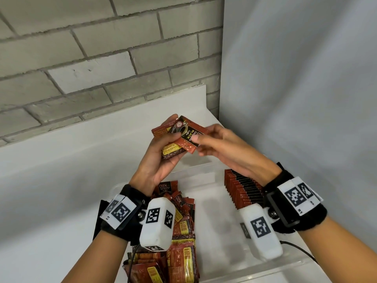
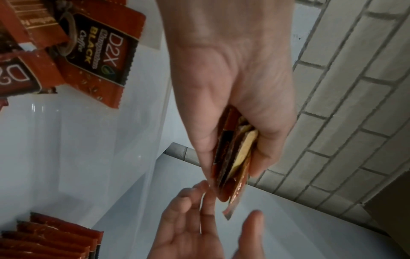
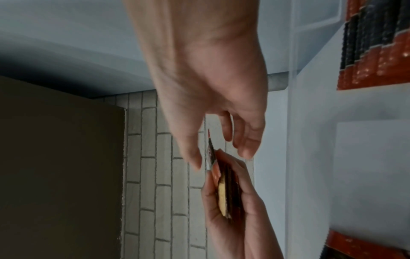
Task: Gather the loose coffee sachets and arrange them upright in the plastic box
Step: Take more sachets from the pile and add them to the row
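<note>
- Clamping a fanned stack of red-and-black foil coffee sachets [image 1: 177, 137], my left hand [image 1: 161, 158] grips thumb against fingers, above the clear plastic box [image 1: 206, 180].
- My right hand [image 1: 222, 146] hovers, fingers relaxed and apart, at the top sachet; actual contact cannot be told.
- Risk: the slick, uneven stack may slide apart and drop during squaring.
- Hidden: stack count; the wrist units cover part of the loose pile [image 1: 183, 240] and upright row [image 1: 242, 188].

The sachet [image 1: 188, 135] on top of the bundle held above the box reads "BLACK" in yellow and "Coffee" in white script on a black panel. In the left wrist view, a loose sachet [image 2: 97, 57] in the pile reads "D2X", "BLACK" and "Coffee"; a line of smaller print between "D2X" and "BLACK" is too blurred to read. Another sachet [image 2: 15, 78] beside it shows "D2". In the head view, a sachet [image 1: 166, 186] standing behind the left wrist shows "D2X" and "BLACK". The yellow panels on the sachet backs carry print too small to read.
</note>
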Demonstrator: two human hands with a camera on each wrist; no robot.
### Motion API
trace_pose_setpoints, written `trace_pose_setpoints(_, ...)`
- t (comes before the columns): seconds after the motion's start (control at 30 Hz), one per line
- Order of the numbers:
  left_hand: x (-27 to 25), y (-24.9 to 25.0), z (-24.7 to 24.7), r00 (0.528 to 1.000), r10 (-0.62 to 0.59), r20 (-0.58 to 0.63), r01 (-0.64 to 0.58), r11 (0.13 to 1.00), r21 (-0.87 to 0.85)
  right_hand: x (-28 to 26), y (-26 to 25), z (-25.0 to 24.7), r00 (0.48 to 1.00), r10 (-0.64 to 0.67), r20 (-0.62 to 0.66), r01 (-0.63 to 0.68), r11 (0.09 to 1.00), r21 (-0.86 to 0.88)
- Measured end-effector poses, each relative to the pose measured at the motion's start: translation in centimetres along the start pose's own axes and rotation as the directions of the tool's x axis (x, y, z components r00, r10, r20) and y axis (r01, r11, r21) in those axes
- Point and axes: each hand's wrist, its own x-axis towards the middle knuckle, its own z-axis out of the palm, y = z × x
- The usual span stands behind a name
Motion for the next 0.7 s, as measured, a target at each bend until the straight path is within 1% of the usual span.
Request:
trace_pose_setpoints(0.07, 0.0, 0.0, -0.1, 1.0, -0.005, 0.009, 0.005, 1.0, 0.008, -0.2, 0.2, 0.2, 0.999, 0.04, 0.021, -0.038, 0.998, -0.057)
trace_pose_setpoints(0.2, 0.0, -0.1, -0.2, 1.0, 0.015, 0.009, -0.015, 0.999, 0.042, -0.5, -0.2, 0.1, 0.999, 0.036, 0.012, -0.036, 0.999, 0.031)
trace_pose_setpoints(0.27, 0.0, -0.1, -0.2, 1.0, 0.016, 0.022, -0.017, 0.997, 0.074, -0.6, -0.6, -0.3, 1.0, 0.028, 0.008, -0.028, 0.999, 0.026)
trace_pose_setpoints(0.3, -0.1, -0.1, -0.2, 0.999, 0.01, 0.031, -0.012, 0.997, 0.078, -0.9, -1.0, -0.7, 1.0, 0.018, 0.0, -0.018, 1.0, -0.01)
trace_pose_setpoints(0.37, 0.0, -0.2, -0.1, 0.999, -0.011, 0.044, 0.008, 0.997, 0.074, -1.9, -2.0, -1.8, 1.0, -0.015, -0.023, 0.012, 0.99, -0.137)
trace_pose_setpoints(0.43, 0.2, -0.3, -0.2, 0.999, -0.033, 0.022, 0.032, 0.998, 0.051, -3.7, -3.1, -3.3, 0.999, -0.032, -0.013, 0.026, 0.956, -0.292)
trace_pose_setpoints(0.5, 0.3, -0.3, -0.4, 0.999, -0.047, 0.01, 0.047, 0.999, -0.004, -6.0, -4.0, -4.9, 1.0, -0.021, 0.008, 0.022, 0.898, -0.439)
trace_pose_setpoints(0.57, 0.3, -0.4, -0.2, 0.998, -0.055, 0.025, 0.056, 0.997, -0.047, -8.6, -4.1, -6.0, 1.0, 0.017, 0.015, -0.007, 0.842, -0.54)
trace_pose_setpoints(0.63, 0.2, -0.4, -0.1, 0.998, -0.059, 0.02, 0.061, 0.996, -0.062, -10.8, -3.4, -6.6, 0.999, 0.048, 0.015, -0.028, 0.78, -0.626)
trace_pose_setpoints(0.7, 0.0, -0.4, 0.1, 0.998, -0.062, -0.001, 0.062, 0.996, -0.069, -12.4, -2.1, -6.9, 0.999, 0.048, -0.021, -0.049, 0.71, -0.702)
